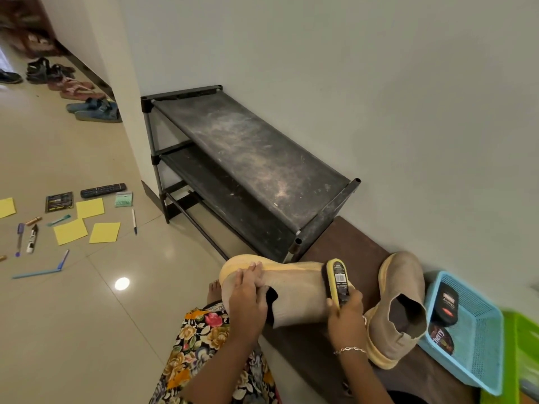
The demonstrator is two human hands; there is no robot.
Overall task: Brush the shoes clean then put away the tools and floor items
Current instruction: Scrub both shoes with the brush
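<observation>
The right hand (pixel 345 312) is hiding the lower end of the yellow brush (pixel 338 277), and the left hand (pixel 248 300) is covering part of the tan boot (pixel 297 290). A blurred green object (pixel 523 345) is running off the right edge, and a yellow note (pixel 6 207) is being cropped at the left.

A plain pale grey wall (pixel 379 68) backs a dusty black two-tier shoe rack of metal tubes and fabric shelves (pixel 248 147), standing on glossy beige floor tiles (pixel 73 316) just beside a low dark brown wooden bench (pixel 344 243). One round bright glare spot (pixel 122 284) shines on the tiles.
</observation>
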